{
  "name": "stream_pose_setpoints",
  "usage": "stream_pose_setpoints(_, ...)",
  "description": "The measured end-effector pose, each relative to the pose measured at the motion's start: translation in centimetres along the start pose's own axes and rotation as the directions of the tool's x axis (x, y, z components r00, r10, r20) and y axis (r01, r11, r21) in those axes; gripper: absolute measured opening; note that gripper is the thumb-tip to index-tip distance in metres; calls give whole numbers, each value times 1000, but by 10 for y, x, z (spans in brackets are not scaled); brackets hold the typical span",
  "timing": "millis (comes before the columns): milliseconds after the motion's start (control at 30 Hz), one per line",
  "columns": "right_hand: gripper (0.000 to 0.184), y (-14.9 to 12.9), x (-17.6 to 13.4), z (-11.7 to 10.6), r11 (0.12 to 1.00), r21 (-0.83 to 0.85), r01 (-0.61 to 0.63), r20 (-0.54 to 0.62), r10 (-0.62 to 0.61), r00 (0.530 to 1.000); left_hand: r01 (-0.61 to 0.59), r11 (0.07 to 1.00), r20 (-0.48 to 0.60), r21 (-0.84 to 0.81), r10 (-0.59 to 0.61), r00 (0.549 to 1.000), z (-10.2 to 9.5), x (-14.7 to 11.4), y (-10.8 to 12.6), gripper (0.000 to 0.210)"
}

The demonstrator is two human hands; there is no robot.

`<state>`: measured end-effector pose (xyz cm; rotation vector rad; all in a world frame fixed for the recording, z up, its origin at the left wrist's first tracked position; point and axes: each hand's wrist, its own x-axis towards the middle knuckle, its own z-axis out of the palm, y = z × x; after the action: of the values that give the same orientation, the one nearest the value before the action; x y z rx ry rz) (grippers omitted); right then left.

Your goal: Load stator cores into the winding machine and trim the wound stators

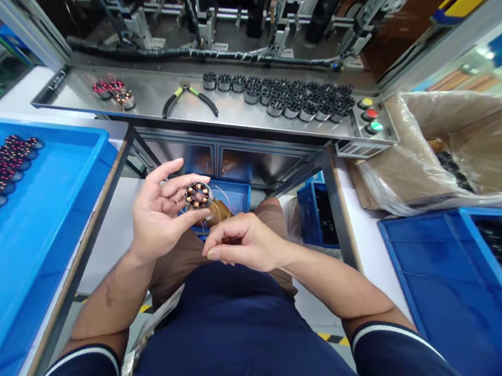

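My left hand (pixel 163 209) holds a wound motor stator (pixel 197 195) between thumb and fingers, its round face with copper coils turned up toward me. Thin loose copper wires (pixel 227 200) loop out from the stator's sides. Just to the right and a little lower, my right hand (pixel 245 241) is closed in a pinch, thumb against forefinger. A wire end seems to run down to those fingertips, but it is too fine to make out clearly.
On the metal ledge lie green-and-black pliers (pixel 191 99), a few wound stators (pixel 114 93) and rows of black stator cores (pixel 287 99). Push buttons (pixel 370 114) sit at its right end. Blue trays (pixel 62 192) flank me; a plastic-lined carton (pixel 485 135) stands right.
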<state>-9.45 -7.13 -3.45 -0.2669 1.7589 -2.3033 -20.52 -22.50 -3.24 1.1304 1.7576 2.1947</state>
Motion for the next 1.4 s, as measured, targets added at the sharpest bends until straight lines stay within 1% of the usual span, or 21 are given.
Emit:
stream_pose_setpoints(33,25,-1,1,-4,1000,-19,-14,-34,13,999,11,999,17,-30,-10,1000,-1,0,1,73)
stream_pose_setpoints(100,31,-10,2,-13,998,-64,-17,-184,5,983,24,998,56,-64,-20,998,-2,-1,2,71)
stream_pose_setpoints(167,34,-24,4,-20,994,-113,8,-345,-47,938,33,997,106,-73,-25,994,-4,-3,5,69)
stream_pose_setpoints(200,36,-31,5,-22,993,-120,18,-381,-63,922,37,996,136,-78,-26,990,-4,-4,6,69)
stream_pose_setpoints(233,38,-38,6,-21,993,-117,21,-386,-65,920,42,996,165,-85,-27,986,-3,-5,7,69)
stream_pose_setpoints(267,40,-43,7,-19,994,-108,13,-369,-52,928,44,995,189,-94,-26,982,-2,-6,8,70)
stream_pose_setpoints(333,45,-47,9,-13,996,-88,-6,-324,-23,946,37,993,197,-110,-15,980,1,-8,8,73)
stream_pose_setpoints(467,49,-41,11,-3,995,-103,2,-299,-33,954,-2,994,119,-111,15,993,8,-9,5,84)
stream_pose_setpoints(633,46,-29,3,-2,988,-145,48,-292,-89,952,66,974,88,-215,-48,995,7,-9,1,74)
stream_pose_setpoints(700,44,-24,-2,-5,984,-172,39,-268,-84,960,85,969,83,-232,-67,994,5,-10,0,71)
stream_pose_setpoints(767,42,-22,-6,-11,982,-188,2,-242,-48,969,72,980,78,-188,-58,995,3,-12,0,71)
stream_pose_setpoints(833,42,-25,-10,-16,979,-204,-6,-257,-48,965,27,994,68,-102,-20,997,3,-13,2,70)
stream_pose_setpoints(933,46,-36,-10,-20,960,-264,87,-329,-175,928,-49,999,73,18,48,996,6,-15,6,71)
stream_pose_setpoints(1000,46,-41,-8,-16,942,-305,140,-336,-245,909,-76,996,90,46,71,993,9,-17,8,72)
stream_pose_setpoints(1033,46,-43,-6,-14,937,-315,152,-333,-259,907,-76,996,96,46,72,993,11,-18,10,72)
stream_pose_setpoints(1133,44,-39,1,-6,942,-297,154,-339,-255,906,-35,999,89,27,32,996,13,-20,12,73)
stream_pose_setpoints(1233,41,-29,4,-1,955,-229,188,-399,-268,877,53,998,94,-31,-49,994,10,-20,12,70)
stream_pose_setpoints(1333,35,-21,3,1,954,-184,237,-462,-297,836,186,974,119,-130,-171,978,7,-18,9,52)
stream_pose_setpoints(1400,31,-17,2,2,945,-199,258,-483,-324,814,250,948,140,-198,-225,964,6,-17,6,41)
